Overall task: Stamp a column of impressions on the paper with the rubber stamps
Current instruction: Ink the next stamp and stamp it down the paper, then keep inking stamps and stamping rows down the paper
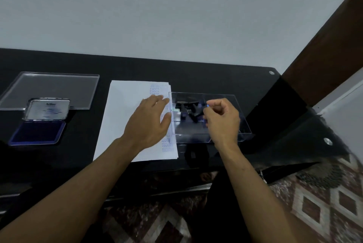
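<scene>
Reaching into the clear tray [243, 136] at the paper's right edge, the right hand [222, 118] has its fingers curled; whether they pinch one of the black stamps [188, 109] I cannot tell. A stamp lifted carelessly could smear the fresh column. The left hand [149, 124] lies flat, fingers spread, on the paper [125, 117], right over the blue impressions [155, 89] along its right side. The open ink pad [38, 132] sits well left on the table [216, 77].

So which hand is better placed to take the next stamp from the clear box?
Probably the right hand: it sits over the clear box beside the black stamps, fingers curled, perhaps already pinching something small. The left hand lies flat, fingers straight, on the paper.
</scene>
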A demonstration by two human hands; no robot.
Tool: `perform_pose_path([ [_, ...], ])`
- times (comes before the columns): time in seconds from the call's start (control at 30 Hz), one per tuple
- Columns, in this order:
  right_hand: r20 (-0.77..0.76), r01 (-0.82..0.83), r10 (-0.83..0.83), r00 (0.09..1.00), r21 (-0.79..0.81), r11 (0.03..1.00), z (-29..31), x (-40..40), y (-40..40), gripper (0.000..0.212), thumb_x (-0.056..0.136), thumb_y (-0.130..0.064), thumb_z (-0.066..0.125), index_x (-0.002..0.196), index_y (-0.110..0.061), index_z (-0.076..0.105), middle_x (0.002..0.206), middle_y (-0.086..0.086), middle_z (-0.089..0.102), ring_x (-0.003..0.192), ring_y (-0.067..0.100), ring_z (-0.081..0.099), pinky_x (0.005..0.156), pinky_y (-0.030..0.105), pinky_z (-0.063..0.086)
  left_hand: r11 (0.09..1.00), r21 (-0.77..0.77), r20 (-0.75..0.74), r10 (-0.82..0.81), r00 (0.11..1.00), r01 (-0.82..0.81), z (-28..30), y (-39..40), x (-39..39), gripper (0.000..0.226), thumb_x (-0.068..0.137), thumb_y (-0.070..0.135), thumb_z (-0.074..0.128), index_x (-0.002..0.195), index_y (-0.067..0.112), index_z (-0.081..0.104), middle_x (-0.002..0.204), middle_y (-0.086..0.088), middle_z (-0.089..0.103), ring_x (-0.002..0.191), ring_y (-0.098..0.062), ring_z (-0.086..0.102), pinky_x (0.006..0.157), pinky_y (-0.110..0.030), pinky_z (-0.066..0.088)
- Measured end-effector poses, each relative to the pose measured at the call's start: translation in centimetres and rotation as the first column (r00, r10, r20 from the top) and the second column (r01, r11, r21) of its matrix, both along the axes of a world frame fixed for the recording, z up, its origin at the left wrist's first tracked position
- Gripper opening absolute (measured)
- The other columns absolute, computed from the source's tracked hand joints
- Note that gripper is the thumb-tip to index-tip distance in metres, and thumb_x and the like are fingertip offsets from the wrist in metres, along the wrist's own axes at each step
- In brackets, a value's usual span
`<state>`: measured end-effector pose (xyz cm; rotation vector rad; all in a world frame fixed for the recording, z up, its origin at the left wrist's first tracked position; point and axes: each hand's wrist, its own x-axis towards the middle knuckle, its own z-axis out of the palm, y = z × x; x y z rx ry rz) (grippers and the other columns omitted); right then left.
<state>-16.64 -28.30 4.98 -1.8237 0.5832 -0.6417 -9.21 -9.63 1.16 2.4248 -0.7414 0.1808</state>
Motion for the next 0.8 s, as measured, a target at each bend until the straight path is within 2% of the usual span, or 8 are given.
perform_pose_path([
  [0.07, -0.041, -0.018, 0.011, 0.999, -0.184, 0.983, -0.1, -0.8, -0.7, 0.021, 0.079, -0.01, 0.067, 0.094, -0.023, 0.071, 0.086, -0.005, 0.069, 0.078, 0.007, 0.065, 0.072, 0.02, 0.052, 0.999, -0.008, 0.028, -0.047, 0.998, 0.048, 0.4, -1.2, -0.7, 0.053, 0.099, 0.04, 0.047, 0.144, 0.014, 0.053, 0.151, -0.008, 0.05, 0.144, -0.029, 0.04, 0.116, -0.035, 0.024],
  [0.13, -0.083, -0.069, 0.041, 0.996, -0.372, 0.926, -0.4, -1.2, -1.1, 0.028, 0.078, -0.009, 0.068, 0.101, -0.023, 0.074, 0.092, -0.007, 0.065, 0.078, 0.006, 0.062, 0.077, 0.015, 0.048, 0.996, -0.004, 0.031, -0.085, 0.996, 0.085, 0.6, -2.4, -1.1, 0.054, 0.098, 0.039, 0.044, 0.144, 0.012, 0.053, 0.151, -0.01, 0.05, 0.145, -0.029, 0.038, 0.117, -0.04, 0.028],
  [0.23, -0.166, -0.173, 0.098, 0.981, -0.527, 0.832, -1.0, -1.5, -1.7, 0.026, 0.079, -0.003, 0.068, 0.1, -0.017, 0.075, 0.093, -0.004, 0.061, 0.075, 0.005, 0.055, 0.074, 0.0, 0.037, 0.992, 0.032, 0.046, -0.126, 0.991, 0.125, 0.5, -3.6, -1.4, 0.051, 0.1, 0.036, 0.046, 0.145, 0.012, 0.052, 0.152, -0.009, 0.049, 0.147, -0.028, 0.034, 0.12, -0.043, 0.027],
  [0.33, -0.288, -0.276, 0.119, 0.95, -0.598, 0.753, -1.4, -1.6, -2.0, 0.023, 0.081, -0.003, 0.065, 0.1, -0.015, 0.073, 0.098, 0.0, 0.059, 0.083, 0.012, 0.056, 0.072, 0.012, 0.041, 0.988, 0.073, 0.053, -0.143, 0.988, 0.139, 0.1, -4.4, -1.4, 0.048, 0.102, 0.032, 0.05, 0.146, 0.013, 0.05, 0.153, -0.008, 0.047, 0.148, -0.027, 0.031, 0.122, -0.042, 0.024],
  [0.43, -0.374, -0.336, 0.12, 0.92, -0.589, 0.735, -1.1, -1.5, -1.9, 0.021, 0.081, -0.003, 0.064, 0.095, -0.016, 0.072, 0.1, 0.001, 0.056, 0.084, 0.015, 0.058, 0.072, 0.028, 0.052, 0.986, 0.086, 0.032, -0.149, 0.988, 0.146, -0.6, -4.6, -1.4, 0.048, 0.102, 0.032, 0.05, 0.146, 0.014, 0.051, 0.153, -0.006, 0.047, 0.148, -0.026, 0.031, 0.121, -0.04, 0.026],
  [0.57, -0.48, -0.421, 0.161, 0.863, -0.504, 0.754, -0.1, -0.8, -2.0, 0.019, 0.081, 0.0, 0.069, 0.084, -0.019, 0.069, 0.098, -0.004, 0.053, 0.082, 0.011, 0.058, 0.068, 0.021, 0.052, 0.984, 0.089, 0.025, -0.155, 0.988, 0.152, -1.5, -4.5, -1.3, 0.05, 0.101, 0.038, 0.043, 0.144, 0.014, 0.053, 0.15, -0.005, 0.05, 0.148, -0.023, 0.03, 0.118, -0.036, 0.027],
  [0.7, -0.541, -0.48, 0.212, 0.814, -0.419, 0.771, 0.8, -0.4, -2.2, 0.008, 0.082, -0.006, 0.076, 0.087, -0.012, 0.076, 0.082, -0.007, 0.065, 0.077, 0.005, 0.061, 0.065, 0.009, 0.044, 0.988, 0.056, 0.022, -0.146, 0.989, 0.145, -1.4, -4.6, -1.5, 0.053, 0.1, 0.041, 0.038, 0.144, 0.014, 0.053, 0.148, -0.004, 0.052, 0.149, -0.02, 0.027, 0.113, -0.029, 0.023],
  [0.8, -0.568, -0.475, 0.215, 0.794, -0.36, 0.803, 0.9, -0.2, -2.2, 0.007, 0.081, -0.012, 0.08, 0.087, -0.014, 0.077, 0.085, -0.004, 0.072, 0.078, 0.004, 0.064, 0.075, 0.016, 0.051, 0.989, 0.041, 0.024, -0.142, 0.99, 0.141, -1.4, -4.7, -1.7, 0.054, 0.099, 0.041, 0.037, 0.143, 0.014, 0.054, 0.148, -0.004, 0.053, 0.149, -0.021, 0.027, 0.111, -0.028, 0.023],
])
